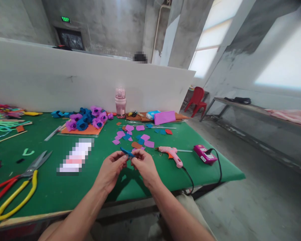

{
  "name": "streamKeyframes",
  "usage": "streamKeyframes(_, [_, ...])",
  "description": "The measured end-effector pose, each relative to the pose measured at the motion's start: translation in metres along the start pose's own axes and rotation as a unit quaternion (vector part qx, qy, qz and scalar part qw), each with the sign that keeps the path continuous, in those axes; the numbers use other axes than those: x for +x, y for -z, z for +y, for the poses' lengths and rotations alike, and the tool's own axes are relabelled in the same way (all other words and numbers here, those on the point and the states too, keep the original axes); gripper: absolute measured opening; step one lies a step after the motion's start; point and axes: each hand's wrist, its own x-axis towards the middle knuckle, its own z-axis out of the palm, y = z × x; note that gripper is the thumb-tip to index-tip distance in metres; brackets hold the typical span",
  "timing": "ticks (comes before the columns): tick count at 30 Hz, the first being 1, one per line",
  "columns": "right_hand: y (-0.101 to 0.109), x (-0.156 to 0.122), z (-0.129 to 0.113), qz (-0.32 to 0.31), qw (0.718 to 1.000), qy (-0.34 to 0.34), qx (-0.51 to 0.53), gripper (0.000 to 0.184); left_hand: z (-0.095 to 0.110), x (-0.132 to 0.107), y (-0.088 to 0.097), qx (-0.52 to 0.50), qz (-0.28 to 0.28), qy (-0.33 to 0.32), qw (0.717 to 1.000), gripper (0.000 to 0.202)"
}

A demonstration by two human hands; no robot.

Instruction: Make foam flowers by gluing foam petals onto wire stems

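Between my left hand point(114, 164) and my right hand point(144, 164) is a small blue petal-shaped piece point(126, 152), perhaps paper or thin foam. Fingers and thumbs of both hands pinch it from either side, a little above the table's front part. Just beyond my hands lie loose cut petals point(145, 137) in purple, blue, brown and red. A pink glue gun point(172, 154) rests to the right of my right hand, its tip pointing left. Finished purple and blue flowers point(83, 121) are piled on an orange sheet point(94, 129) at the back left.
Large scissors point(31, 170) with red and yellow handles lie open at the left. A pink bottle point(120, 103) stands by the white partition point(90, 77). The glue gun's cord hangs over the front edge near a magenta box point(205, 154). Coloured strips point(7, 124) lie far left.
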Motion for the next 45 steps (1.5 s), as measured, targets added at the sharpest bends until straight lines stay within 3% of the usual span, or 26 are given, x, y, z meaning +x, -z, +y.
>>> streamKeyframes(8, [0.007, 0.001, -0.005, -0.074, 0.987, -0.080, 0.119, 0.016, 0.003, 0.004, 0.009, -0.008, 0.005, 0.025, 1.000, 0.014])
streamKeyframes(17, [0.010, -0.001, -0.007, -0.106, 0.979, -0.106, 0.138, 0.019, 0.004, 0.002, 0.006, 0.045, -0.006, 0.003, 0.999, 0.020])
streamKeyframes(22, [0.013, 0.000, -0.008, -0.111, 0.981, -0.112, 0.116, 0.020, 0.005, 0.002, 0.009, 0.025, -0.034, 0.017, 0.999, 0.019])
streamKeyframes(25, [0.016, -0.001, -0.010, -0.108, 0.986, -0.094, 0.083, 0.018, 0.017, 0.005, 0.016, 0.017, -0.013, 0.001, 1.000, 0.016])
streamKeyframes(28, [0.018, -0.003, -0.011, -0.141, 0.986, -0.086, 0.020, 0.015, 0.035, 0.007, 0.024, 0.113, 0.020, -0.056, 0.992, 0.024])
streamKeyframes(31, [0.019, -0.005, -0.011, -0.179, 0.978, -0.095, -0.040, 0.014, 0.045, 0.005, 0.026, 0.220, -0.021, -0.064, 0.973, 0.026])
streamKeyframes(35, [0.018, -0.008, -0.008, -0.202, 0.971, -0.096, -0.083, 0.012, 0.042, -0.001, 0.021, 0.292, -0.068, -0.059, 0.952, 0.015])
streamKeyframes(45, [0.018, -0.008, -0.010, -0.218, 0.967, -0.094, -0.087, 0.011, 0.038, 0.000, 0.026, 0.284, -0.058, -0.063, 0.955, 0.014])
